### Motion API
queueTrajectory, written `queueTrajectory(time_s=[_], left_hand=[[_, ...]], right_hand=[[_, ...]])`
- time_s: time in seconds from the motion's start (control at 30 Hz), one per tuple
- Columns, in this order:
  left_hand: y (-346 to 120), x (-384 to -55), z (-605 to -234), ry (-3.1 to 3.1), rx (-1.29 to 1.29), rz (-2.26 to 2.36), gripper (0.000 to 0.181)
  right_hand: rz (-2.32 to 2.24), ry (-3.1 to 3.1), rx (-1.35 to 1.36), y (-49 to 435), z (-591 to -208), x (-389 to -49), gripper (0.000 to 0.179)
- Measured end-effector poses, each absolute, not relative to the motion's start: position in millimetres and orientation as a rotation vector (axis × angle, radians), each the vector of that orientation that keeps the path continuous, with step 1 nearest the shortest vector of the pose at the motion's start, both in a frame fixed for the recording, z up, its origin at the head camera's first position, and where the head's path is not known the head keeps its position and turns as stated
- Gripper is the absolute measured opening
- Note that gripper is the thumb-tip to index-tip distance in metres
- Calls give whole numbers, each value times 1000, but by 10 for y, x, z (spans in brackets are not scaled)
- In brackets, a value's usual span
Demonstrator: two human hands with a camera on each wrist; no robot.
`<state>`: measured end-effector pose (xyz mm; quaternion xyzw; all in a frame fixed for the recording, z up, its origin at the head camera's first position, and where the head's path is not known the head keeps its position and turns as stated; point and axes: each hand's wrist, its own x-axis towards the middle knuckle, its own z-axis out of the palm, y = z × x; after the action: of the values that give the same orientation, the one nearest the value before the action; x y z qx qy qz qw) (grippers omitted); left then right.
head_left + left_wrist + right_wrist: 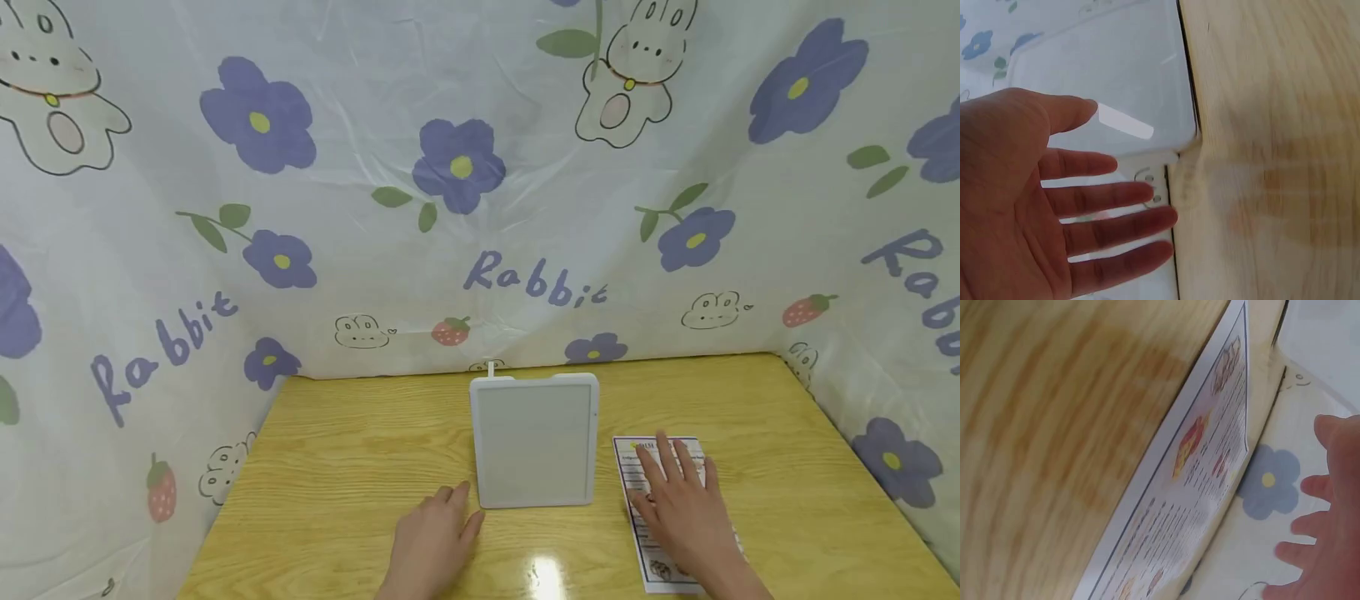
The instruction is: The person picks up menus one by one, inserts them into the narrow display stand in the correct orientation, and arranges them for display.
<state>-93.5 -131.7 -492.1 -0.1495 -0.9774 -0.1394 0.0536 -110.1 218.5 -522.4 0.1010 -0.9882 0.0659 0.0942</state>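
A small board point(535, 446) with a white frame and a plain pale panel stands upright on the table. Close to its lower left corner is my left hand point(431, 537), its fingers extended and spread in the left wrist view, with nothing held. My right hand point(686, 508), palm down and fingers spread, is over a printed sheet point(641, 533) to the right of the board. Lines of text and small food pictures show on the sheet point(1194, 469) in the right wrist view. Whether these fingers touch the paper I cannot tell.
The wood-grain table point(360, 442) extends around both hands. A white cloth point(390, 283) printed with rabbits, purple flowers and strawberries hangs behind it and along both sides. A thin white peg point(491, 369) sticks up behind the board's top left.
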Motion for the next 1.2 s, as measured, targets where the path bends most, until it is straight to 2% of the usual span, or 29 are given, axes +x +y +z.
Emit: queueTrajectory(time_s=[0.3, 0.67, 1.2], left_hand=[[-981, -925, -4938, -2995, -673, -599, 43], [-444, -958, -5017, -3016, -912, -527, 56], [202, -910, -5099, -3107, -968, -524, 62]], right_hand=[[152, -2902, 139, 2320, -5206, -1148, 71], [245, -3000, -122, 2656, -5197, -1206, 70], [312, -3130, -290, 2904, -5179, -1175, 65]])
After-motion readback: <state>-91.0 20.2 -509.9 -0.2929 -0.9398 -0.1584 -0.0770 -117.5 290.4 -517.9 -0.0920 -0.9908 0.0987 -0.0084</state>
